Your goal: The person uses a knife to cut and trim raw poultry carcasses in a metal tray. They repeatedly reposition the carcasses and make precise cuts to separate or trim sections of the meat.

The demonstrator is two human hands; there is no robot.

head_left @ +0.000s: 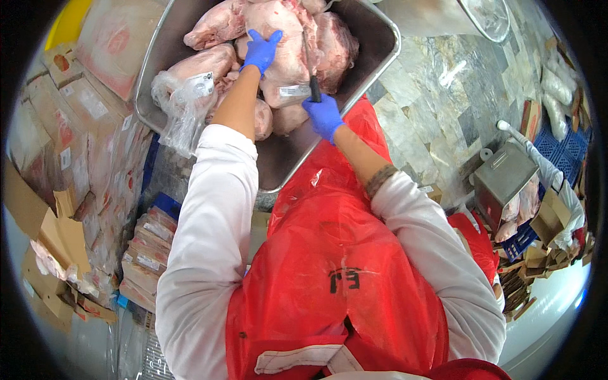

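Note:
A large pale cut of raw meat (283, 57) lies on top of several others in a deep metal tub (394, 47). My left hand (261, 50), in a blue glove, rests on it with thumb and fingers spread. In my right hand (324, 116), also gloved in blue, is a knife (315, 87) gripped by its dark handle. Its blade points away from me, along the right side of the pale cut. A white label (294, 91) sits on the near end of that cut. Clear plastic wrap (183, 107) hangs over the tub's left rim.
Wrapped boxes (88, 107) are stacked at the left, with an opened cardboard box (50, 234) in front. Flat packages (149, 253) stand near my left arm. At the right, a metal container (505, 177) with meat stands beside blue crates (570, 155) and torn cardboard (551, 215).

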